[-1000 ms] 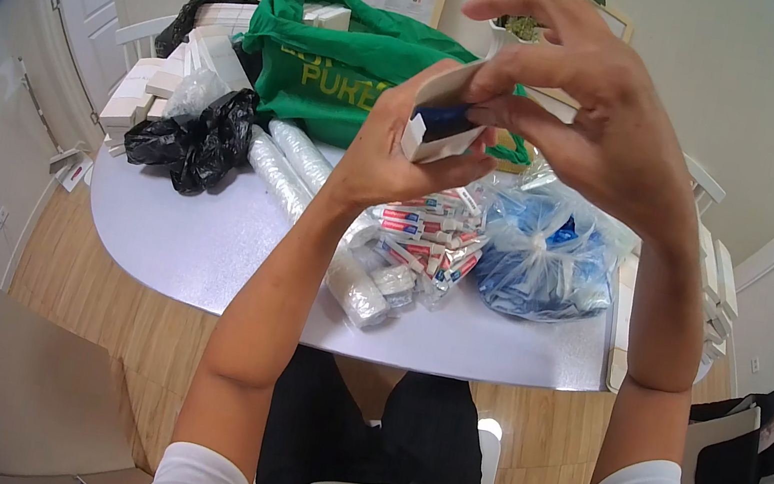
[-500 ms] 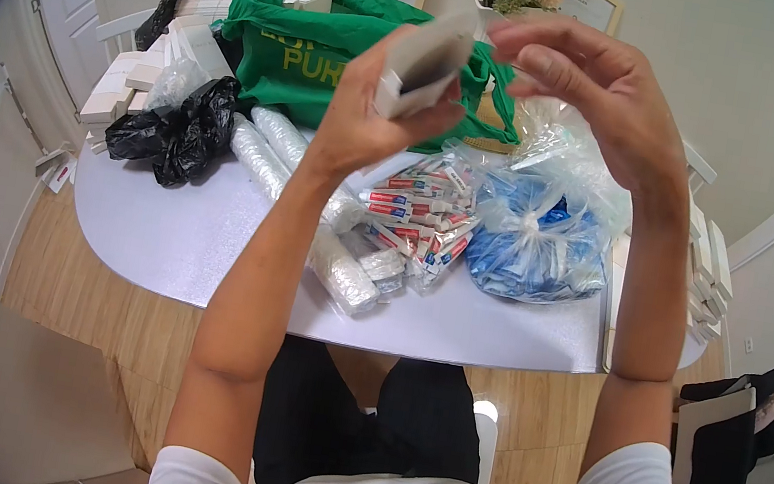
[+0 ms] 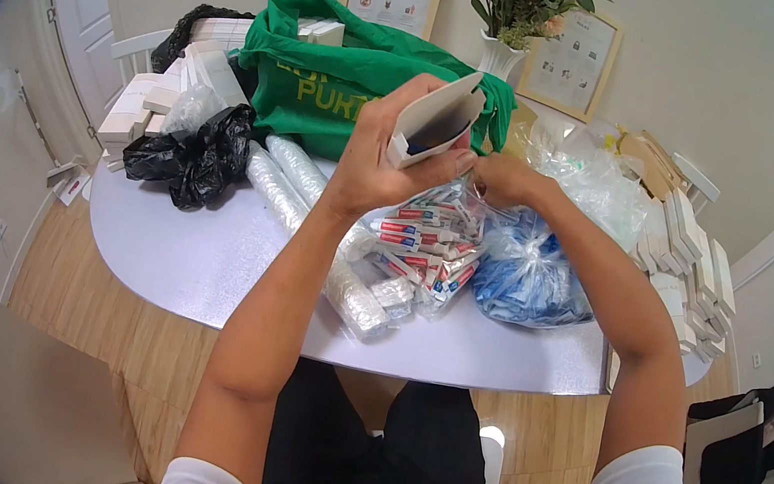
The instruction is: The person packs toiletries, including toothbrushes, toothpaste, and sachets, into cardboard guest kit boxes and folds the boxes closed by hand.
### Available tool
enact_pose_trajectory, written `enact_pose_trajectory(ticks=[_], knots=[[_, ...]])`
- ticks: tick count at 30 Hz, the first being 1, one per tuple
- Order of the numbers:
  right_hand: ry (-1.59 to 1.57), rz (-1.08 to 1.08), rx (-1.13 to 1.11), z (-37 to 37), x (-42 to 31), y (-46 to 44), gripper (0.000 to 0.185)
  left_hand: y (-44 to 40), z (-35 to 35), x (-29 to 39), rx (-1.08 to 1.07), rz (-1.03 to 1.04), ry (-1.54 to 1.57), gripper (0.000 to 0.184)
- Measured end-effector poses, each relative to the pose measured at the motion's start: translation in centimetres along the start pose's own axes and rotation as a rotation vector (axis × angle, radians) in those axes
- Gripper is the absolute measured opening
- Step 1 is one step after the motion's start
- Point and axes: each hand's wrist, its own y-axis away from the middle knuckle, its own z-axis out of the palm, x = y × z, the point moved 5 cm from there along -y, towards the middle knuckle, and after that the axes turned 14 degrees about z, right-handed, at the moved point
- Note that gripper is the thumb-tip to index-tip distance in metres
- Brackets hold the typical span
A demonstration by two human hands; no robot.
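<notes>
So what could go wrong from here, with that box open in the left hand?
The box is tilted with its flap up, so what's inside might slide out.
The right hand is down by the toothpaste tubes and loose clear plastic; it could snag the plastic.
The wrapped roll near the table's front edge might roll off if bumped.

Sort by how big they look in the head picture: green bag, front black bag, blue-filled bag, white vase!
1. Green bag
2. Front black bag and blue-filled bag: too alike to rank
3. White vase
</notes>
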Motion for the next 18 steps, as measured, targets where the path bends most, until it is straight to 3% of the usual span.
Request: enact_pose_trajectory(ticks=[3,5,7,9,11,13,17,18], knots=[[0.048,0.011,-0.005,0.0,0.0,0.8,0.015,0.0,0.0,0.0,0.027,0.009,0.015,0.035],[0.064,0.014,0.007,-0.9,-0.3,1.7,0.013,-0.2,-0.1,0.1,-0.08,0.031,-0.11,0.034],[0.169,0.21,0.235,-4.7,-1.1,4.5,0.012,-0.1,-0.2,0.5,-0.15,0.011,-0.163,0.036],[-0.019,0.182,0.617,-8.5,-1.0,8.5,0.015,-0.2,0.0,0.5,-0.147,-0.005,-0.161,0.035],[-0.487,0.043,0.806,-13.1,-1.9,13.3,0.011,-0.3,-0.1,0.6,-0.142,0.01,-0.2,0.034],[-0.739,-0.146,0.973,-15.8,-3.9,17.0,0.012,-0.4,0.1,1.2,-0.156,0.051,-0.282,0.031],[-0.469,-0.344,1.072,-17.0,-8.1,18.6,0.017,-0.4,0.2,0.7,-0.162,0.04,-0.279,0.028],[-0.282,-0.393,1.105,-16.9,-9.4,18.4,0.017,-0.3,0.4,0.7,-0.162,0.072,-0.27,0.028]])
